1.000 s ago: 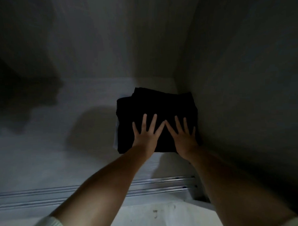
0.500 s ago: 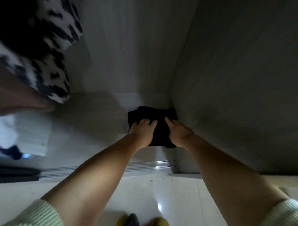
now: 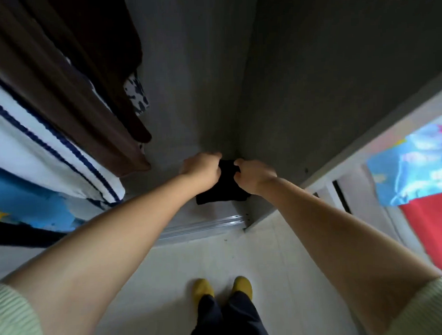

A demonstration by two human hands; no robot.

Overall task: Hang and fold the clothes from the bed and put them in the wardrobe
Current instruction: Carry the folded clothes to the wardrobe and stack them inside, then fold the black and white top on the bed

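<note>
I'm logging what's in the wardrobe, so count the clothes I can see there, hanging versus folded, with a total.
Hanging clothes: 3, a brown garment, a white garment with navy stripes, a black-and-white patterned garment
Folded clothes: 1, the black garment held by the left hand and right hand
Total: 4

no readable text, labels or numbers

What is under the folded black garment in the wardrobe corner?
The folded black garment lies on the grey wardrobe floor, which shows around its near edge. Both hands, left hand and right hand, cover its far part, so anything beneath there is hidden.
</note>
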